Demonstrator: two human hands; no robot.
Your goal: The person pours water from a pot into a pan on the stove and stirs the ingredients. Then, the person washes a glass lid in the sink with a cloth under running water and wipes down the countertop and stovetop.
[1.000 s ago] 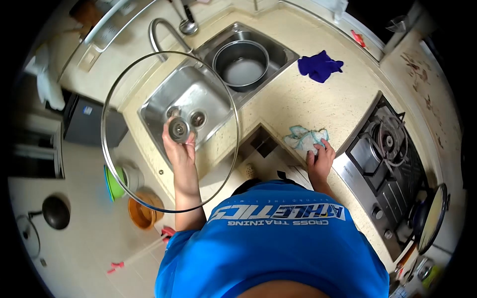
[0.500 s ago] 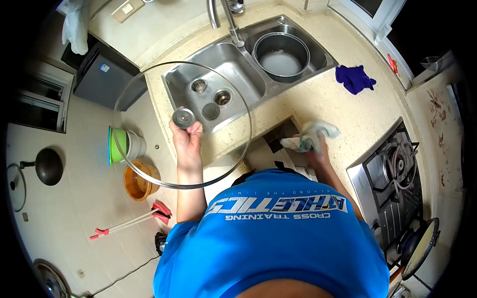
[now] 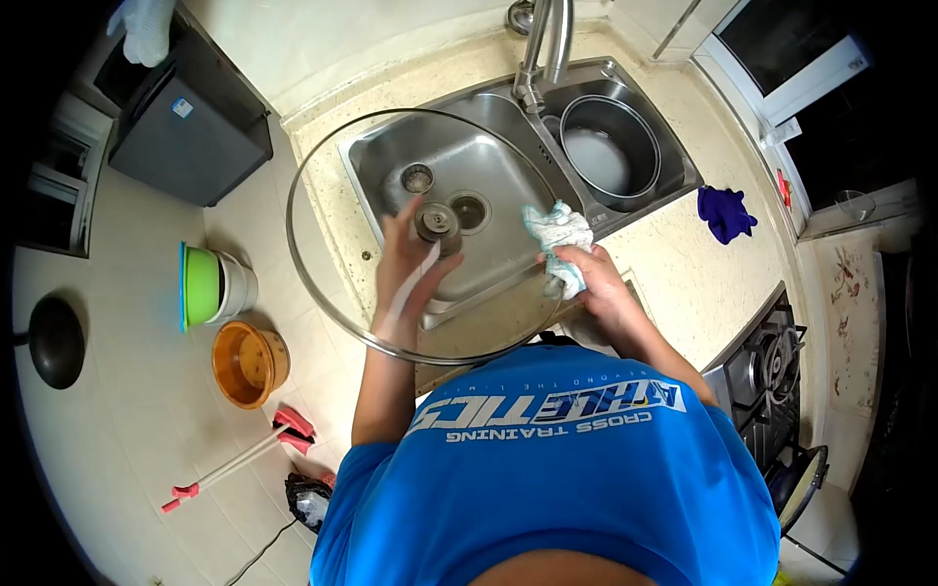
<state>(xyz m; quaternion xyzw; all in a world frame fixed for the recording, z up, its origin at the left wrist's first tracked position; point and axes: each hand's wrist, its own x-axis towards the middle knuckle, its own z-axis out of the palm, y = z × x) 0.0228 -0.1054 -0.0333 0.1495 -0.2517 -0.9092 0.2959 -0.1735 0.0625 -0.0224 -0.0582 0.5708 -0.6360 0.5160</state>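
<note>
A large round glass pot lid (image 3: pixel 337 322) with a metal rim is held out in front of me, over the left sink basin. My left hand (image 3: pixel 405 262) is behind the glass, its fingers curled round the knob (image 3: pixel 437 224) at the lid's centre. At the lid's right edge, my right hand (image 3: pixel 589 276) is closed on a crumpled white cloth (image 3: pixel 559 234) with green edging. The cloth overlaps the rim, and whether it presses on the glass I cannot tell.
The double sink (image 3: pixel 493 122) has a faucet (image 3: pixel 531 83) and a dark pot (image 3: pixel 611 151) in its right basin. A purple cloth (image 3: pixel 726 215) lies on the counter, near the gas stove (image 3: pixel 767 366). Tubs, including a brown bucket (image 3: pixel 249 363), stand on the floor to the left.
My right hand has brought the cloth up from the counter's front edge to the lid's right rim. The lid, in my left hand, has shifted right in view. My view has turned too.
</note>
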